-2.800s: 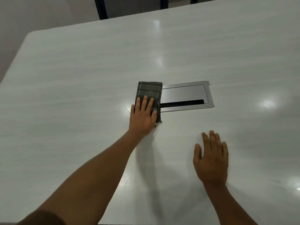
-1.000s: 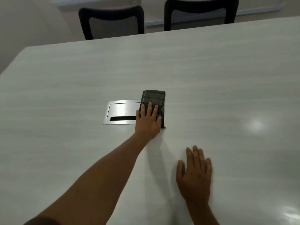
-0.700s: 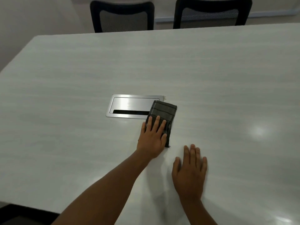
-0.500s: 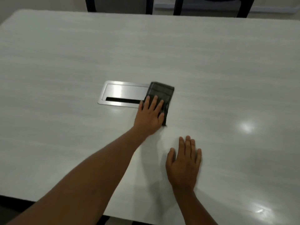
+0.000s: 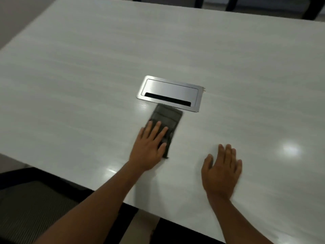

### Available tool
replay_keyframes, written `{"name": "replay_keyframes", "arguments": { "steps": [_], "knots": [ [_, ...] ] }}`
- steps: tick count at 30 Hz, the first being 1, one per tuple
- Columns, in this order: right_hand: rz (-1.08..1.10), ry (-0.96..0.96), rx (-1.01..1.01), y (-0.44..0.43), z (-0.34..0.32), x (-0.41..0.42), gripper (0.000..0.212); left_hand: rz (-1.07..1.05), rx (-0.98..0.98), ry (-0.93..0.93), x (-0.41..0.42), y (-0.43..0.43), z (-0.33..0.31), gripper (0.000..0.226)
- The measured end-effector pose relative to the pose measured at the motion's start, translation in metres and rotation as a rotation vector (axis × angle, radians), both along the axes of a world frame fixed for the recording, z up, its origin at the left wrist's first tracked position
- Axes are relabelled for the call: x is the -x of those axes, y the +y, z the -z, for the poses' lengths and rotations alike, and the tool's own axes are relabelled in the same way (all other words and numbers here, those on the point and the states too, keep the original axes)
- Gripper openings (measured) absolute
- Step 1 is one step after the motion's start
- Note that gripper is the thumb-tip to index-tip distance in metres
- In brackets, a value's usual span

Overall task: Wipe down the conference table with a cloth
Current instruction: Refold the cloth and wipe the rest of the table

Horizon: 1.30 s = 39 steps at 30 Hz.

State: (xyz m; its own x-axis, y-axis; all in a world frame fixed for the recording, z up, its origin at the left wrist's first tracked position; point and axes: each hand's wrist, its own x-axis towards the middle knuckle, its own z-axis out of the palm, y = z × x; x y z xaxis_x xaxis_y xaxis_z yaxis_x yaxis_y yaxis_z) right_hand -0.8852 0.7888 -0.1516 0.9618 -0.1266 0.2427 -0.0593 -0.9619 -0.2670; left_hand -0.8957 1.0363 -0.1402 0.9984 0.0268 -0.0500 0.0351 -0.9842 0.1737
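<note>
I am watching the left hand (image 5: 149, 148) pressing flat, fingers spread, on a folded dark cloth (image 5: 166, 123) lying on the white conference table (image 5: 70, 71), its far end touching the metal cable hatch (image 5: 169, 93); the right hand (image 5: 222, 170) is resting open, palm down, nearby.

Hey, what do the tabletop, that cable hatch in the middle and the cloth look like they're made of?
Tabletop: probably laminate or coated wood, pale with faint streaked grain; glossy, since it mirrors ceiling lights.
Cable hatch: likely brushed aluminium or steel, silvery satin sheen, dark slot along the near edge.
Cloth: soft woven fabric, dark grey, matte, folded flat under the left hand; faint stripes, blurred.
</note>
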Motion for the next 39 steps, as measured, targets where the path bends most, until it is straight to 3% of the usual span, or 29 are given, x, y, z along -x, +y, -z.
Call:
{"name": "replay_keyframes", "arguments": {
  "steps": [6,9,16,22,25,30,31,33,36,39],
  "knots": [
    [-0.019,0.035,0.023,-0.001,0.003,-0.002,0.052,-0.508,-0.106,0.138,0.075,0.09,0.007,0.071],
    [-0.03,0.077,0.017,-0.001,0.005,0.001,0.052,-0.668,-0.031,0.085,0.078,0.04,0.002,0.07],
    [-0.16,0.166,-0.136,-0.01,-0.007,0.003,0.057,-0.643,-0.019,-0.001,0.11,-0.126,0.003,0.06],
    [-0.84,0.19,-0.079,-0.122,-0.001,-0.021,0.056,-0.731,-0.032,0.024,0.117,-0.204,0.001,0.062],
    [-0.996,0.199,-0.034,-0.203,-0.004,-0.034,0.051,-0.693,-0.027,0.036,0.126,-0.248,0.001,0.062],
    [-0.891,0.189,-0.073,-0.302,-0.007,-0.047,0.054,-0.352,-0.062,0.025,0.142,-0.275,0.001,0.06],
    [-0.935,0.204,-0.053,-0.307,-0.008,-0.051,0.056,-0.335,-0.065,0.005,0.141,-0.269,0.001,0.059],
    [-0.996,0.2,0.004,-0.315,-0.007,-0.071,0.06,-0.527,-0.011,0.0,0.126,-0.265,-0.003,0.058],
    [-0.677,0.176,-0.019,-0.333,-0.007,-0.114,0.067,-0.833,0.062,-0.028,0.089,-0.279,-0.002,0.06],
    [-0.41,0.202,0.008,-0.35,-0.008,-0.134,0.069,-0.549,-0.006,-0.013,0.073,-0.277,0.003,0.059]
  ]
}}
